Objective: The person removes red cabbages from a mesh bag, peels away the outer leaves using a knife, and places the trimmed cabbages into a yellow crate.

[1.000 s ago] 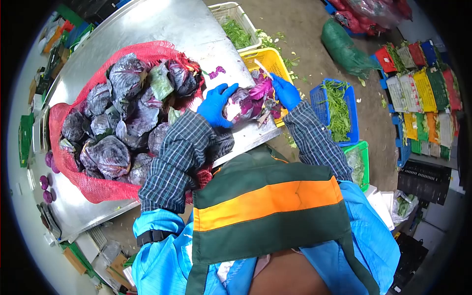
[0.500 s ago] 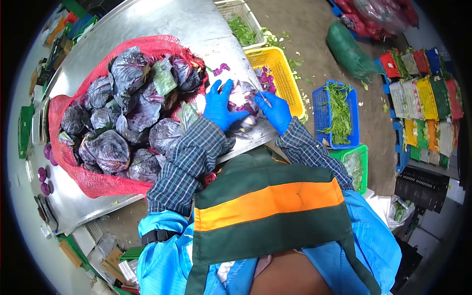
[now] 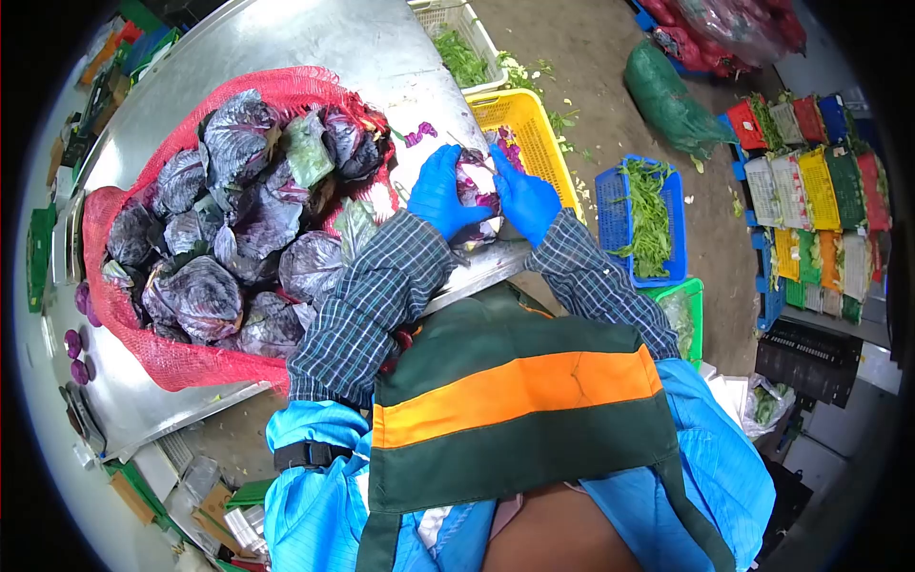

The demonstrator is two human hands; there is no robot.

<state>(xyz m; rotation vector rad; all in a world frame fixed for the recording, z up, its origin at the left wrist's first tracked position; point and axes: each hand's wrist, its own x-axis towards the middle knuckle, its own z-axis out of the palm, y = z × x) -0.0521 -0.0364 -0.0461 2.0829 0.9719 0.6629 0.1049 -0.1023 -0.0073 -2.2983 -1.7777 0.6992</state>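
Note:
A partly trimmed red cabbage (image 3: 477,187), with white patches on its purple leaves, is at the edge of the metal table between my two blue-gloved hands. My left hand (image 3: 439,197) is curved around its left side, thumb toward me. My right hand (image 3: 527,198) presses on its right side with the fingers pointing up and away. Whether a knife is still in my right hand cannot be made out. Loose dark leaf pieces lie just below the cabbage. To the left, a red mesh sack (image 3: 143,355) lies open, full of dark red cabbages (image 3: 195,296).
The metal table (image 3: 372,57) has purple leaf scraps (image 3: 419,133) on it. Beyond its right edge stand a yellow crate (image 3: 548,133) with purple trimmings, a white crate (image 3: 491,48), and a blue crate (image 3: 615,214) of greens. A green crate (image 3: 694,324) is nearer me.
My right hand has turned and moved in against the cabbage, fingers now pointing upward; the thin blade seen in it before no longer shows clearly. My left hand has closed more around the cabbage.

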